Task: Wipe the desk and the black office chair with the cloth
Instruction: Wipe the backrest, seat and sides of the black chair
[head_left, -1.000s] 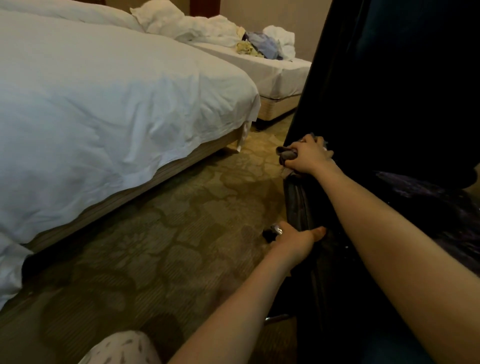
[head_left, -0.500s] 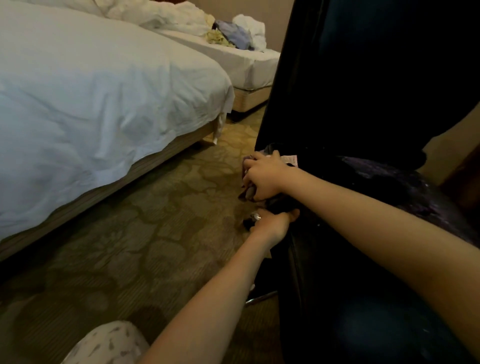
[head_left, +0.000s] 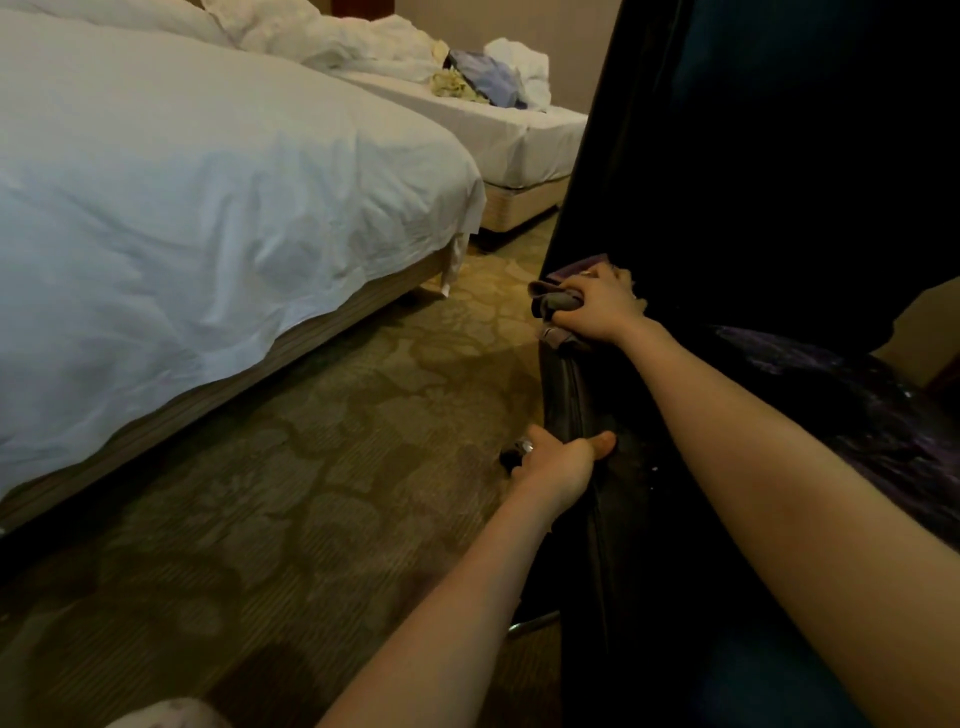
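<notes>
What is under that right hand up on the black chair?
A bunched grey cloth, gripped by the right hand and pressed against the chair at its edge. The chair surface right beneath cloth and palm is covered, so it cannot be seen.

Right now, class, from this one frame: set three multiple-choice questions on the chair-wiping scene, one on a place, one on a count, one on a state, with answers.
1. Where is the cloth? A) on a desk B) in the right hand, against the black chair's edge C) in a bucket
2. How many beds show? A) one B) two C) three
3. What is the left hand doing? A) hanging free B) waving C) gripping the chair's edge lower down
Answers: 1 B, the hand curls round the cloth at the chair; 2 B, a near bed and a far bed; 3 C, its thumb clamps the dark edge.
</notes>
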